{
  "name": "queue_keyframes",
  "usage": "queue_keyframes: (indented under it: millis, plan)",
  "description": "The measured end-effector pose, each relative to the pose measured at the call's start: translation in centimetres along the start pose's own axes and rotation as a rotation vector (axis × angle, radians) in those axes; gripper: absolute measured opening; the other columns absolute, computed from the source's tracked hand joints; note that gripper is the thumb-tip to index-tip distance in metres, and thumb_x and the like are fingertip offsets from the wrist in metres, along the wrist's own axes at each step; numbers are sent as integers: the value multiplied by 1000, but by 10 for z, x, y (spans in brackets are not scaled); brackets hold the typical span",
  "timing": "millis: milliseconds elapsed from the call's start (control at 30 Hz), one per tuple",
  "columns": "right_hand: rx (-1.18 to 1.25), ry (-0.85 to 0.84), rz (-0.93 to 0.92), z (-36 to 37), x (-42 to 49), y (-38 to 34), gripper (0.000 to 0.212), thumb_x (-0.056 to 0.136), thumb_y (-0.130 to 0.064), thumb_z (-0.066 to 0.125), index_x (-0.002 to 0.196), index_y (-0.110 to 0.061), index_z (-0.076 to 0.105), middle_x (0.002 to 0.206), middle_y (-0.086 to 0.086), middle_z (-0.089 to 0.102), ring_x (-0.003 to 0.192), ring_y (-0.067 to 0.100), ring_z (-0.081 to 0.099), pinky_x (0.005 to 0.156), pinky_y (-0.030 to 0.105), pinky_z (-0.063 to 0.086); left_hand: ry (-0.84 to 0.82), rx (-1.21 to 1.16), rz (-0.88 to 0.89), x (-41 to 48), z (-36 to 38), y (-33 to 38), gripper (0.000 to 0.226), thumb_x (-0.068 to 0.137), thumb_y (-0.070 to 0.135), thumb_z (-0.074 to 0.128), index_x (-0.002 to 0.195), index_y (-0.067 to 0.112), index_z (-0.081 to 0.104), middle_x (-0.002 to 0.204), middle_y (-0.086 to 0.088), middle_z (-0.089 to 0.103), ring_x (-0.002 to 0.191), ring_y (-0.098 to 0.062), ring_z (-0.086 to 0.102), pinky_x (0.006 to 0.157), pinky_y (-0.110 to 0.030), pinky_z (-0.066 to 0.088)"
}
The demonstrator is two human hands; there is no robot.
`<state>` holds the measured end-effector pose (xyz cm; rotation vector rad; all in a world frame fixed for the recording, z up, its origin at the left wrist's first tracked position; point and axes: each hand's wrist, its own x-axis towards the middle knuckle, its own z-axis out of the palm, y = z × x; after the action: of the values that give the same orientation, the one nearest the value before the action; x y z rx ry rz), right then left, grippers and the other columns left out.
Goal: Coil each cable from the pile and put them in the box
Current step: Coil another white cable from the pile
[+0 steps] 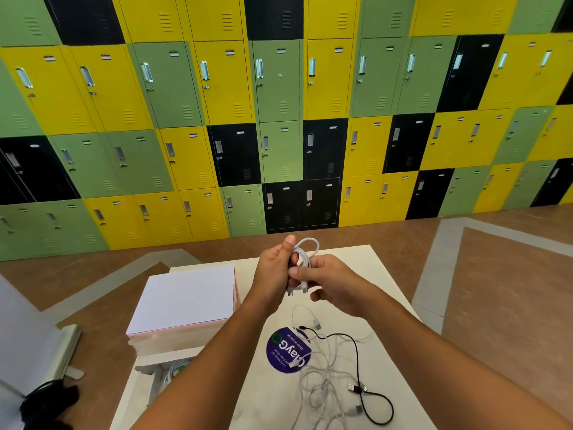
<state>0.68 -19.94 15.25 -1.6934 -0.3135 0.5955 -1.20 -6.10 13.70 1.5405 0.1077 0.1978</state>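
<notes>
A coiled white cable (305, 254) is held up above the white table (366, 274), its two plugs hanging down between my hands. My left hand (274, 271) grips the coil from the left, thumb up. My right hand (328, 282) pinches the lower part of the same coil. Below, near the table's front, lies the pile of tangled white cables (325, 380) with a black cable (361, 373) looping through it. The open white box (145, 386) sits at the lower left, partly hidden by my left forearm, with a coiled white cable (175, 369) inside.
A white box lid (186, 301) rests on the table's left part. A round purple sticker (283, 352) lies under the pile. A black object (49, 405) sits on the floor at lower left. Coloured lockers (279, 119) fill the wall behind.
</notes>
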Motion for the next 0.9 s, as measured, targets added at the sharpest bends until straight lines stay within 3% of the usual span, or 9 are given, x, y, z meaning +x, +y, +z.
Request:
queue_keyframes:
  millis: [167,267,400,500,600,667,733,900]
  plan:
    - [-30,138,-69,7,6,-2,9,91,-12,70,98,-6,72,91,10,76,87,22,74,75,36,61,131,85,136,3,4,1,47,105,40,45,65,15,51,54,7,56,49,-2,52,47,-17,43]
    - [8,212,-100,13,10,1,8,90,-8,71,97,-7,74,89,10,77,86,23,75,84,44,62,181,125,190,5,5,2,47,105,38,45,65,14,53,53,7,57,49,-1,53,48,-16,45]
    - [-30,277,-63,11,11,2,32,83,-4,77,113,-11,67,85,14,74,79,27,75,76,40,63,198,174,196,5,1,-4,47,105,40,45,68,12,54,51,9,50,48,-4,48,46,-21,44]
    - [-227,307,-23,10,12,1,35,81,-5,77,113,-11,66,83,11,75,74,22,75,76,41,63,225,218,164,4,0,-12,48,104,42,45,70,10,56,52,6,48,51,-10,45,46,-27,43]
    - [-571,415,5,18,11,1,30,83,-19,78,108,-18,62,93,5,72,80,19,72,72,36,61,271,186,125,5,2,-17,47,104,41,46,68,12,54,56,2,50,55,-13,46,51,-28,41]
    - [-611,370,44,23,6,1,28,84,-21,78,106,-20,60,93,4,71,78,17,72,71,35,61,355,138,80,11,-3,-16,46,104,41,46,68,14,55,58,0,51,57,-15,46,53,-29,40]
    - [-532,215,35,25,0,1,18,86,-15,75,101,-16,66,82,7,73,70,16,75,74,38,63,417,91,21,17,-14,-17,47,104,43,45,67,15,54,58,-2,49,55,-16,43,51,-27,37]
    - [-438,-53,-51,11,-10,-13,10,91,-1,67,92,-11,69,69,7,71,76,23,76,75,37,63,383,70,-6,17,-27,-18,48,103,45,46,66,14,52,62,-7,50,58,-20,45,50,-26,38]
